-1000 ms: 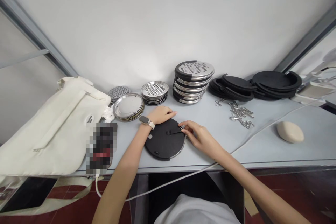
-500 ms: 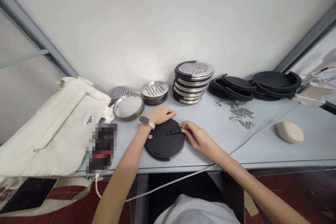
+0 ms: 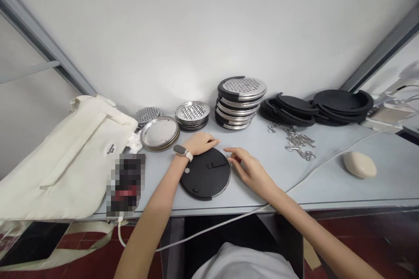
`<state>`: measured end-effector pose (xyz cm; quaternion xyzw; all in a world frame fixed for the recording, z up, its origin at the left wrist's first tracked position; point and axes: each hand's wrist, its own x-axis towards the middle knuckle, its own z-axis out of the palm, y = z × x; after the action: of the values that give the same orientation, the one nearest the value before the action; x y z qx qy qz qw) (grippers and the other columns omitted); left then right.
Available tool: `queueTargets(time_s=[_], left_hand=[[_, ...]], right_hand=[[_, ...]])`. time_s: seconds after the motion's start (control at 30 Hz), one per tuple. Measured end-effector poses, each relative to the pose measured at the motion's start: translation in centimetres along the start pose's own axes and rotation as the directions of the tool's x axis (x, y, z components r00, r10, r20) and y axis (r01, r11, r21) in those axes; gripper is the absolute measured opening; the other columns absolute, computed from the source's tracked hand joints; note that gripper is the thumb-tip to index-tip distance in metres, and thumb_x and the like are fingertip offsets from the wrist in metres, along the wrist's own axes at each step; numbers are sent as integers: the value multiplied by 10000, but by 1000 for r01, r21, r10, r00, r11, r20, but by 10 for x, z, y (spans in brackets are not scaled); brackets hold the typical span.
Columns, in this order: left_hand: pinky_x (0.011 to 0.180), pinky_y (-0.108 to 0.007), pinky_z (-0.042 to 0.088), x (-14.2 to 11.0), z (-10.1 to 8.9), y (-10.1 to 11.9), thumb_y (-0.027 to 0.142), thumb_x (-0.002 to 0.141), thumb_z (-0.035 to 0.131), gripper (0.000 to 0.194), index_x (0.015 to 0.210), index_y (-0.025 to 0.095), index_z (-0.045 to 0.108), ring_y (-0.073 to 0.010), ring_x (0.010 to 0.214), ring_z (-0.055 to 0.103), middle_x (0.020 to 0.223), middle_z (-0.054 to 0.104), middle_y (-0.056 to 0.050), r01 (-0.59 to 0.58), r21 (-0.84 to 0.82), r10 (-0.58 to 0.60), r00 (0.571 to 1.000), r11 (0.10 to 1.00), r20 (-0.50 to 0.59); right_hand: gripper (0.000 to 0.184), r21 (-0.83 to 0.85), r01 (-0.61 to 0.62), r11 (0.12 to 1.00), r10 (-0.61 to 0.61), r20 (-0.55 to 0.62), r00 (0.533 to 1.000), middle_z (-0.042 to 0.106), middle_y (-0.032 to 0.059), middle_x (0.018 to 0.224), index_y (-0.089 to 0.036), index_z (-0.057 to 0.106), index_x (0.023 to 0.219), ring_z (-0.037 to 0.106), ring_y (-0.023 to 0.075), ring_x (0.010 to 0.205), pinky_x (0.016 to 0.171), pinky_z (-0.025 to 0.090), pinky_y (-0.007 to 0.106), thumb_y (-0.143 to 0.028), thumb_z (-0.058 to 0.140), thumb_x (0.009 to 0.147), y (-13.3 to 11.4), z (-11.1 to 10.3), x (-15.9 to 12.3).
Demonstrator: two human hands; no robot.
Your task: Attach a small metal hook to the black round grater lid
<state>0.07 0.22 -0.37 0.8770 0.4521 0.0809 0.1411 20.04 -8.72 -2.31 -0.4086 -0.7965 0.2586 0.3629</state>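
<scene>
A round black disc [image 3: 206, 178] with a silvery rim lies flat near the table's front edge. It has a slot with a small black tab, and a pale round spot at its left. My left hand [image 3: 199, 143], a watch on its wrist, rests across the disc's far left edge with fingers stretched out. Beside the right edge of the disc is my right hand [image 3: 244, 163], its thumb and forefinger apart. A faint glint shows near those fingertips, too small to name.
Behind stand a stack of graters with black rims [image 3: 242, 89], perforated metal discs [image 3: 193, 111], plain metal discs [image 3: 159, 131] and black round holders [image 3: 340, 102]. Metal clips [image 3: 299, 139], a white cable [image 3: 310, 174] and a cream rounded object [image 3: 360, 165] lie right. A cream bag [image 3: 75, 152] and a blurred-out phone [image 3: 126, 183] lie left.
My right hand has drawn slightly away from the disc's edge, and its thumb and forefinger have parted from the small metal piece there. My left hand stays in place.
</scene>
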Motion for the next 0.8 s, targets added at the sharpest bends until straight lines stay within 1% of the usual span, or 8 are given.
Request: queueTargets(time_s=[0.2,0.4,0.53,0.67,0.8], left_hand=[[625,-259,322,0,0,1,497,899,313,511,632,162,590,-145,621,522,671,627,-44,10,7,-10,1000,1000,3],[601,-259,312,0,-2,3,503,900,310,513,652,162,603,-139,598,508,667,623,-40,13,10,-13,1000,1000,3],[592,-263,306,0,-1,2,503,899,307,519,638,160,595,-136,593,499,651,610,-37,15,1,-15,1000,1000,-5],[605,-263,304,0,-1,2,504,898,302,519,632,163,589,-138,600,496,662,616,-39,4,5,-4,1000,1000,-2],[588,-266,299,0,-1,2,516,892,306,526,624,160,584,-134,579,486,638,602,-36,8,0,-8,1000,1000,-5]], right_hand=[[342,10,26,1000,-27,74,997,524,61,909,-232,506,1226,550,167,809,776,454,309,-159,354,929,2,1,1],[352,29,41,999,-43,76,996,520,57,898,-239,531,1220,546,161,806,780,456,304,-154,359,925,2,0,1],[343,25,30,999,-32,71,997,523,60,898,-231,542,1206,545,162,794,769,456,315,-158,366,921,-1,-1,0],[325,13,12,1000,-13,81,997,517,56,876,-222,556,1185,545,154,741,725,469,311,-172,387,913,-5,-3,0],[315,12,26,1000,-27,82,996,515,52,857,-213,570,1165,548,156,747,731,481,314,-167,420,892,-6,-4,0]])
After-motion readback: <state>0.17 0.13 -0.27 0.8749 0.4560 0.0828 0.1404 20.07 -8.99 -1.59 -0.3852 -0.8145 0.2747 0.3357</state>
